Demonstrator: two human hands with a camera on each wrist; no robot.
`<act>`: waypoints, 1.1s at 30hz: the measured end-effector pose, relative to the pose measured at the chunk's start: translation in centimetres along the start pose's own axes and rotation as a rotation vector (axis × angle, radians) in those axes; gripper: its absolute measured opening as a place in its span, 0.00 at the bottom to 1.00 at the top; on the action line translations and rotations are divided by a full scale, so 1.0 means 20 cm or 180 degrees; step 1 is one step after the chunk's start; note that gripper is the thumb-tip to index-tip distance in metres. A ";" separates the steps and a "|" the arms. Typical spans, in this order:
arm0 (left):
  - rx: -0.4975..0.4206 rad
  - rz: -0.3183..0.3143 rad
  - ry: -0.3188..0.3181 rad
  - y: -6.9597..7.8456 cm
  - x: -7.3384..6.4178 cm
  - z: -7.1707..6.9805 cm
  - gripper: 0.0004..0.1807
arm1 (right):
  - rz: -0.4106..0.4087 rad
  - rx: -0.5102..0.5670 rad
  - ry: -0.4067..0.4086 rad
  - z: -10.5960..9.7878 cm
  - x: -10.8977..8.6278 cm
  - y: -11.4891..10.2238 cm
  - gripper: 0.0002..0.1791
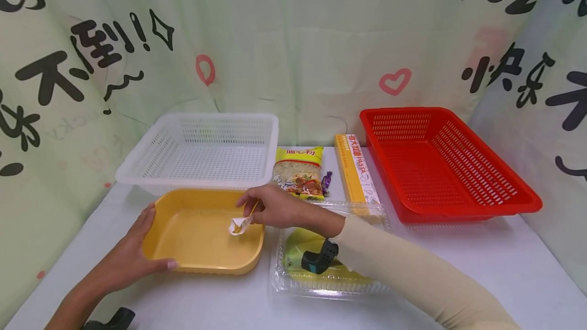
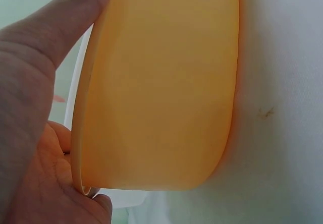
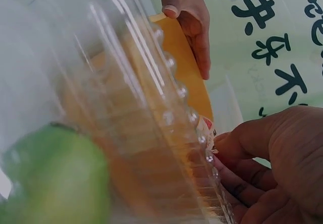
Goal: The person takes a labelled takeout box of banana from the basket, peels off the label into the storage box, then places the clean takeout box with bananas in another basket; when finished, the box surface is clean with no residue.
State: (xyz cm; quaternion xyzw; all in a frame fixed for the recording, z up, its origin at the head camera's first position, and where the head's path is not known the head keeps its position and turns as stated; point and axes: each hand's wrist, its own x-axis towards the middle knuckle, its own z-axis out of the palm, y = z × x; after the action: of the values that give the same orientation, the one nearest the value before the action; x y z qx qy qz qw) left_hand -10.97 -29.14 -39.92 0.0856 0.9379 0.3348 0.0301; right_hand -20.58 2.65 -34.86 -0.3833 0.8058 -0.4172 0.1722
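A shallow yellow basin sits on the table before me, left of centre. My left hand grips its left end, with the thumb along the near side and the fingers at the far left corner. In the left wrist view the basin wall fills the middle. Over the basin's right part, my right hand pinches a small candy in a white wrapper. The right wrist view shows this wrapper between thumb and fingers, partly hidden by a clear plastic box.
Below my right forearm lies the clear plastic box with something green and yellow inside. Behind stand a white basket, a noodle packet, a purple-wrapped candy, a pasta box and a red basket.
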 end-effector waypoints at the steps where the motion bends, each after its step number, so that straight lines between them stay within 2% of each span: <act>1: 0.0000 -0.0004 0.0003 0.00 0.00 0.00 0.69 | -0.0018 -0.0001 -0.0007 0.00 0.00 0.00 0.16; 9: -0.0025 0.0021 0.0022 0.00 0.00 0.00 0.69 | 0.0074 -0.0030 -0.0058 0.01 0.01 0.01 0.14; 18: -0.0023 -0.0023 0.0003 0.01 0.01 0.00 0.69 | 0.0015 -0.0173 -0.0023 0.01 0.00 0.01 0.13; 24: -0.0032 -0.0018 -0.0006 0.00 0.00 -0.01 0.69 | 0.0072 -0.0137 -0.0079 0.01 0.00 0.00 0.10; 29: -0.0033 -0.0037 0.0001 0.00 0.00 0.00 0.69 | 0.0080 -0.0394 -0.0160 0.01 0.00 -0.01 0.06; 33: -0.0039 -0.0039 0.0002 0.00 0.00 0.00 0.69 | 0.0086 -0.0661 -0.0255 0.01 0.00 -0.01 0.07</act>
State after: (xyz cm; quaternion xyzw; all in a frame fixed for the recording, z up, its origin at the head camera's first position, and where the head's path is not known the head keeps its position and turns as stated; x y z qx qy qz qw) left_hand -10.98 -29.12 -39.92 0.0797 0.9363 0.3404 0.0324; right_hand -20.32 2.49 -34.80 -0.4046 0.8422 -0.3135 0.1692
